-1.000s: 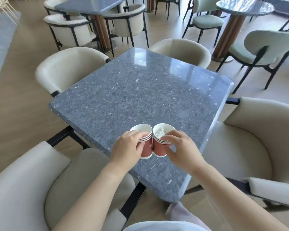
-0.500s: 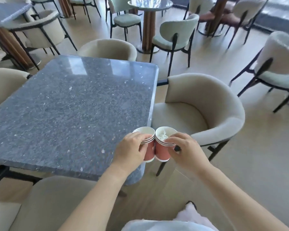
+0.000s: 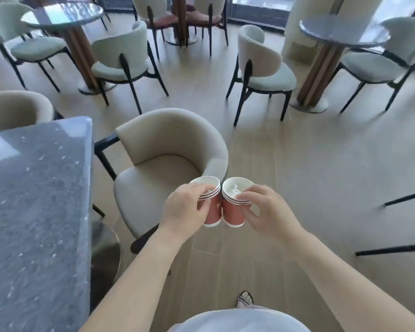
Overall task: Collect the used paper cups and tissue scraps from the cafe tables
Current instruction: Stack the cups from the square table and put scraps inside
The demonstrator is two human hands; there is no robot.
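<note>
Speckled table (perhaps stone), wood floor

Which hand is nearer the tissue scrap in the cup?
Right. The right hand grips the cup stack holding the tissue scrap; the left hand grips the neighbouring stack beside it.

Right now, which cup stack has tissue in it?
The red cup stack in the right hand: crumpled white tissue sits inside. The other stack, in the left hand, shows none.
</note>
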